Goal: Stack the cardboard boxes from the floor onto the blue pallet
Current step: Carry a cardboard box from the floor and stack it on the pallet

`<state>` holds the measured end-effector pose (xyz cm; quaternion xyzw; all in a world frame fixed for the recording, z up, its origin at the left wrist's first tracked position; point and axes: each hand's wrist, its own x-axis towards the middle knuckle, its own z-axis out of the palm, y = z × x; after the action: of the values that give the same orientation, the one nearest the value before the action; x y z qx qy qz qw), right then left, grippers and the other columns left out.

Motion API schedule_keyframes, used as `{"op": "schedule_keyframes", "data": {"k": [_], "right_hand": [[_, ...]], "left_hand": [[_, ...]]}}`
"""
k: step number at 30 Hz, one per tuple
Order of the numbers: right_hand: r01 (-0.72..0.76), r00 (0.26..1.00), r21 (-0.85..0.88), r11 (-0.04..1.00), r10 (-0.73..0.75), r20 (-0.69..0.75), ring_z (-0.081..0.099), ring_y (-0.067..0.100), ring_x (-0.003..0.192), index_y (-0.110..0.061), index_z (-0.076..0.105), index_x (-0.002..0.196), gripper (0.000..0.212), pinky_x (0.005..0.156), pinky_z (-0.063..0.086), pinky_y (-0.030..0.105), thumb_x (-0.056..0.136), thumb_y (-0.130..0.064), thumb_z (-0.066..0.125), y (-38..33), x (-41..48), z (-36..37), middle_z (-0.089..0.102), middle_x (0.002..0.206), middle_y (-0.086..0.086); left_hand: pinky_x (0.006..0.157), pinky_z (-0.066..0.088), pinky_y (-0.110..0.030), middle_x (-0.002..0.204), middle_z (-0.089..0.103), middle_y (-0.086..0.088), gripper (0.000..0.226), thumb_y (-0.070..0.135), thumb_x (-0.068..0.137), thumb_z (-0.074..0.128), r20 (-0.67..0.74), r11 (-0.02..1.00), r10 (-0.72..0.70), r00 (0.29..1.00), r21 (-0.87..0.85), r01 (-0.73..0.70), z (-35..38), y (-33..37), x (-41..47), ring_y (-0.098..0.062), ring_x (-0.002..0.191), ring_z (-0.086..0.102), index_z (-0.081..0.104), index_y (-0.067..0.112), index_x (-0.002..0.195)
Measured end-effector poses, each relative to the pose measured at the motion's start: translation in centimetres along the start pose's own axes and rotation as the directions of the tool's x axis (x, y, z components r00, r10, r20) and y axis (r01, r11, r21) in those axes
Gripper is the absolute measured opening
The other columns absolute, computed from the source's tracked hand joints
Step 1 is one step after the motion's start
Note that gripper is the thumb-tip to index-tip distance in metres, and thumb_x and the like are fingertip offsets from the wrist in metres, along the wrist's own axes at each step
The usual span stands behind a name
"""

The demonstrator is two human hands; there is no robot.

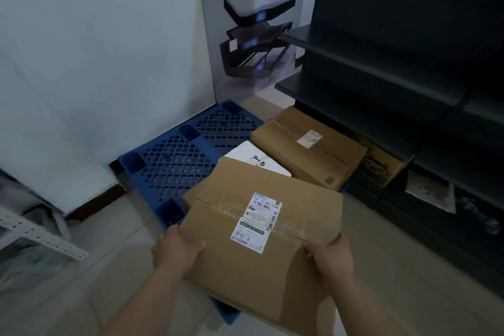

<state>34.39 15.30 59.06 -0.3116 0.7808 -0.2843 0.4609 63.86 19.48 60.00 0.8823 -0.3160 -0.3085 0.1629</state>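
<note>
I hold a brown cardboard box (245, 262) with white shipping labels on top, over the near corner of the blue pallet (177, 153). My left hand (176, 249) grips its left edge and my right hand (331, 256) grips its right edge, thumbs on top. A second, long brown box (308, 150) lies on the right side of the pallet. Between the two boxes shows a white box (253, 157) with dark print, partly hidden by the box I hold.
A white wall panel (95, 63) stands behind the pallet. Dark metal shelving (395, 68) runs along the right, with a printed box (381, 165) and papers (428, 191) on its lowest level. A perforated metal strip (46, 237) lies at the left on the tiled floor.
</note>
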Motion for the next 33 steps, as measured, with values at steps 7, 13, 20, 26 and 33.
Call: {"op": "schedule_keyframes", "data": {"k": [7,13,20,26,33], "right_hand": [[-0.019,1.000,-0.072,0.997,0.020,0.013,0.062,0.031,0.099,-0.019,0.047,0.130,0.074,0.084,0.054,0.044,0.063,-0.021,0.078,-1.8,1.4,7.5,0.064,0.116,0.007],[-0.074,0.997,-0.094,0.993,0.070,-0.042,0.062,0.035,0.099,-0.018,0.044,0.130,0.076,0.086,0.054,0.048,0.063,-0.019,0.081,-3.7,1.9,16.0,0.064,0.115,0.011],[-0.195,0.978,-0.004,0.981,0.194,-0.077,0.060,0.034,0.099,-0.016,0.039,0.137,0.077,0.088,0.053,0.048,0.070,-0.017,0.078,-4.3,3.2,26.3,0.061,0.115,0.012],[-0.259,0.959,0.023,0.966,0.260,-0.116,0.058,0.030,0.095,-0.013,0.042,0.134,0.066,0.080,0.050,0.041,0.076,-0.015,0.075,-2.9,6.3,31.6,0.062,0.113,0.011],[-0.293,0.948,0.031,0.956,0.295,-0.121,0.059,0.033,0.104,-0.011,0.037,0.139,0.077,0.088,0.051,0.044,0.073,-0.011,0.077,-1.0,12.4,35.9,0.062,0.120,0.011]], "left_hand": [[0.093,0.047,-0.045,0.125,0.056,-0.012,0.065,0.043,0.070,0.076,0.022,0.998,-0.048,0.999,0.040,0.047,-1.9,-2.2,7.3,-0.034,0.113,0.054,0.053,0.017,0.124],[0.093,0.048,-0.046,0.124,0.057,-0.012,0.067,0.046,0.068,0.077,0.071,0.995,-0.045,0.996,0.096,0.038,-4.7,-4.1,16.2,-0.035,0.111,0.055,0.052,0.016,0.122],[0.088,0.050,-0.040,0.115,0.063,-0.008,0.055,0.045,0.074,0.074,0.148,0.976,0.050,0.988,0.203,-0.080,-7.6,-4.5,27.5,-0.030,0.104,0.060,0.057,0.015,0.117],[0.094,0.047,-0.046,0.124,0.057,-0.011,0.063,0.040,0.075,0.074,0.229,0.972,0.087,0.970,0.196,-0.133,-5.5,-4.3,35.5,-0.033,0.114,0.053,0.049,0.014,0.127],[0.099,0.044,-0.048,0.134,0.050,-0.016,0.074,0.032,0.079,0.075,0.283,0.972,0.046,0.958,0.210,-0.108,-0.8,-4.5,41.7,-0.036,0.119,0.050,0.040,0.009,0.140]]}}
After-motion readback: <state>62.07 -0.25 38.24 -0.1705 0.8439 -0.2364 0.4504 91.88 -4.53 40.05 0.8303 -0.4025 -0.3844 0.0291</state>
